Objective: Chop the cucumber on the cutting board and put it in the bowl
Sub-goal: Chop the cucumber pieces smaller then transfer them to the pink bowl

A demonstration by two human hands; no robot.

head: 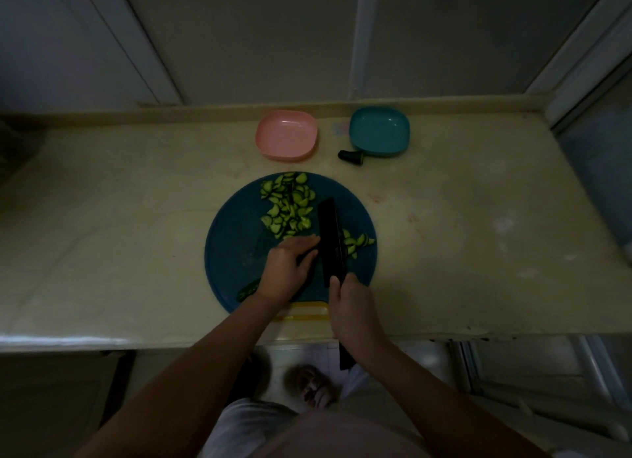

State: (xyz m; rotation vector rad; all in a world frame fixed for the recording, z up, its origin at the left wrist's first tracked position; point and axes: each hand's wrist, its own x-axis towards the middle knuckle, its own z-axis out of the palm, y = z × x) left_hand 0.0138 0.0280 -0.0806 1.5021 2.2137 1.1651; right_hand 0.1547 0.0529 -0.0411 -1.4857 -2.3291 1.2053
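Cutting board (236,238), round, dark blue, sits at the middle of the tabletop (461,235), close to its front edge. Left hand (287,269) lies on the board, fingers (301,243) pressed together and pointing at the blade, thumb on the near side, holding down the cucumber (248,290). Only the dark green tail of the cucumber shows, poking out by the wrist toward the front-left rim of the board, and the rest is hidden under the hand.

Right hand (352,314) is wrapped round the handle of the knife (330,238), with the forefinger up on the base of the blade. The blade is black and runs away from the front edge across the board, just beside the left fingertips. The handle end sticks out past the wrist, over the front edge.

Slices (289,208) are heaped on the far part of the board, left of the blade. A few more lie just right of the blade, near the right rim.

Pink bowl (286,135) and teal bowl (379,131) stand side by side near the back edge, apart from each other, nothing visible in either. A dark cut-off stub (350,156) lies on the tabletop touching the teal bowl's front-left corner.

A yellow strip (304,314) shows at the board's front rim, between the two wrists; cannot tell what it is
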